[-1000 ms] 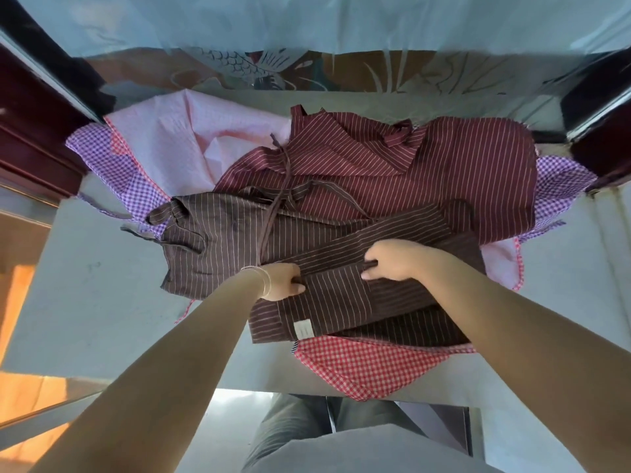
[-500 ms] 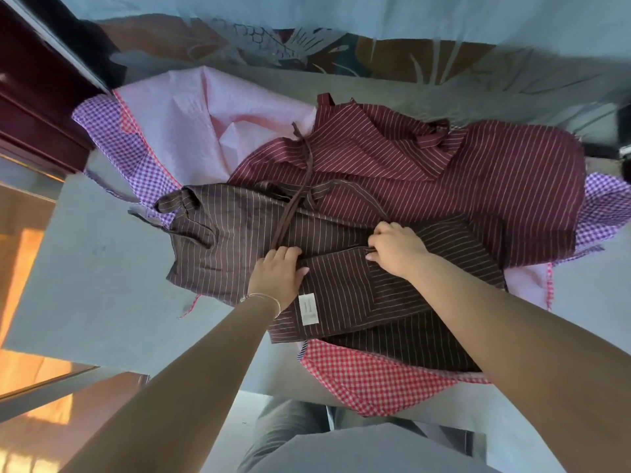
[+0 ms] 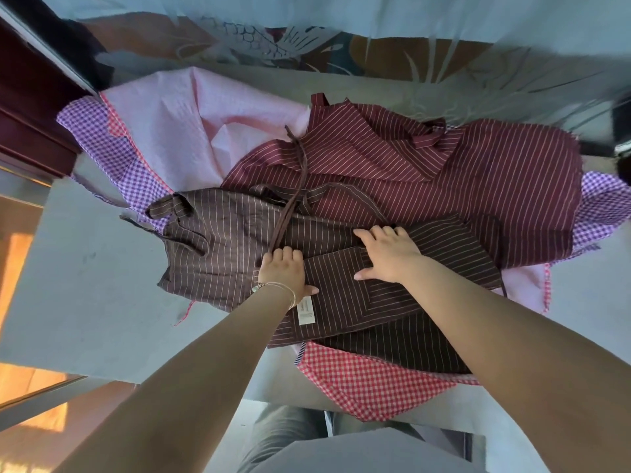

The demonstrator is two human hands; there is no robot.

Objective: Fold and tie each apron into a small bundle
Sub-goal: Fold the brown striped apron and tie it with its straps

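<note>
Now both hands lie flat on the brown striped apron [image 3: 222,254], which sits at the centre of the frame on top of a heap of other aprons on the grey bench [image 3: 78,302]. The left hand [image 3: 283,274] rests with straight fingers on the fabric just above a white label [image 3: 305,310], its fingertips beside a thin brown tie strap [image 3: 290,206] that runs up toward the upper middle of the frame. Its grip is released, pressing rather than grasping; a thin bracelet [image 3: 280,290] circles the wrist. The right hand [image 3: 387,256] is also released, fingers spread and pressing on a folded panel of the same apron, just right of the left hand.

Beneath and behind the brown apron, a maroon striped apron [image 3: 461,186] spreads across the upper right. A pale pink cloth [image 3: 191,131] lies in the upper left, edged by purple gingham [image 3: 102,138], which shows again at the right edge. A red gingham cloth [image 3: 368,384] sticks out from under the pile at the lower centre, overhanging the bench's near edge. At the bottom of the frame, the person's grey trousers [image 3: 286,428] are visible.
</note>
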